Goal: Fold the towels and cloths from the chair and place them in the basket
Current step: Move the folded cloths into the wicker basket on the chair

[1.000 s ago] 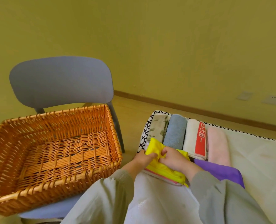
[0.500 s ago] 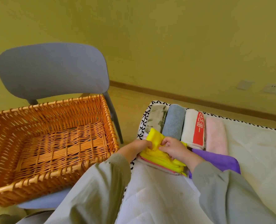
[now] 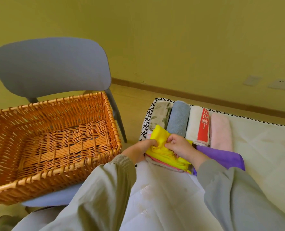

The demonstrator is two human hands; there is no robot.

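Two hands fold a bright yellow cloth (image 3: 160, 135) on the white bed cover (image 3: 263, 155), lower centre of the frame.
At left, a rectangular orange wicker basket (image 3: 55, 170) sits on the grey-blue chair (image 3: 51, 65). To its right, the left hand (image 3: 141, 147) has its grip clamped on the yellow cloth's left edge, and the right hand (image 3: 178, 145) has its grip pinching a top fold. Behind them lie a floral rolled towel (image 3: 158, 114), a blue-grey rolled towel (image 3: 178, 117), a white towel with a red band (image 3: 197, 124) and a pink towel (image 3: 220, 130). A purple cloth (image 3: 221, 155) lies at the right.
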